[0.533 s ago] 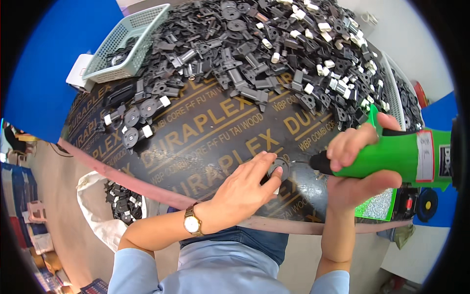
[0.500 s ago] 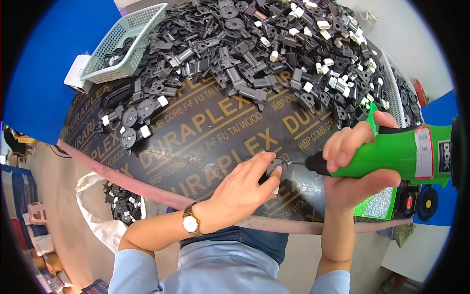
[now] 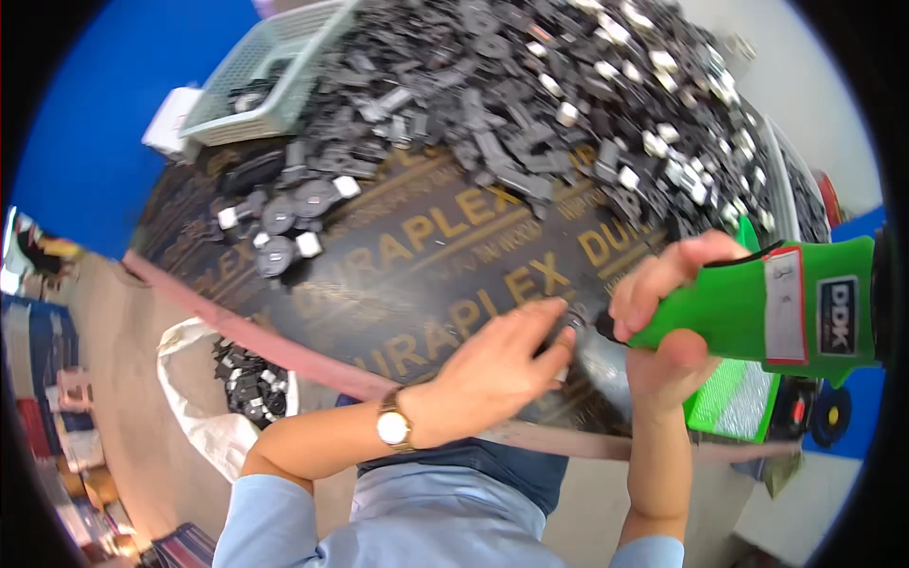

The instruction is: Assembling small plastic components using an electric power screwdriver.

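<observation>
Your left hand [image 3: 502, 369] pinches a dark round part [image 3: 576, 320] on the counter [image 3: 369, 303], at four o'clock from your view's centre. Your right hand [image 3: 660, 284] is wrapped around a green power tool [image 3: 739, 303] at three o'clock, its nose just beside the part; blur hides whether they touch. A heap of black and white parts [image 3: 426, 85] spreads from twelve to two o'clock.

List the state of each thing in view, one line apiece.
Left hand: fingers and thumb around a black part
Right hand: gripping the green power tool
Green power tool: held; running or not, cannot tell
Wristwatch: strapped on, dial showing
Parts pile: loose, heaped
Pale green basket: open, partly filled
White sack: open, partly filled
</observation>
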The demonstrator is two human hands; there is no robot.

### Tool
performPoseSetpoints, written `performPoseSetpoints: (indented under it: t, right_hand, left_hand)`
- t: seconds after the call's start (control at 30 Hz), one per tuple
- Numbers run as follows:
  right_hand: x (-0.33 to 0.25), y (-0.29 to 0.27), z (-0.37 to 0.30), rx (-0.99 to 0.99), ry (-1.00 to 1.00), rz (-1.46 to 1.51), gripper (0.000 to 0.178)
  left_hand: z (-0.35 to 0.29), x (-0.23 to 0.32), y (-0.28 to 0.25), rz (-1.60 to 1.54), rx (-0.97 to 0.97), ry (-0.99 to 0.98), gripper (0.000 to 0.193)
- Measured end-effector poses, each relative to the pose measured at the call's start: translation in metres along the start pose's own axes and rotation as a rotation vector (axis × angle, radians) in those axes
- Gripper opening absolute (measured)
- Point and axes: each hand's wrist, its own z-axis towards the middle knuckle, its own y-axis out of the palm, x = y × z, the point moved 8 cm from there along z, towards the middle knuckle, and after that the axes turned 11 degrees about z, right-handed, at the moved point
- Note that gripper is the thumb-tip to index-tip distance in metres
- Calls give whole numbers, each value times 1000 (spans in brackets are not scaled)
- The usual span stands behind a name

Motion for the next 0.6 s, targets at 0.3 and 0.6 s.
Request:
performPoseSetpoints:
  t: [0.3, 0.6]
  right_hand:
    - [-1, 7, -10, 180, -118, -79, 48]
    - [-35, -32, -9, 195, -196, 92, 72]
  left_hand:
    - [-7, 7, 2, 41, 139, 8, 52]
    - [-5, 6, 5, 52, 108, -16, 53]
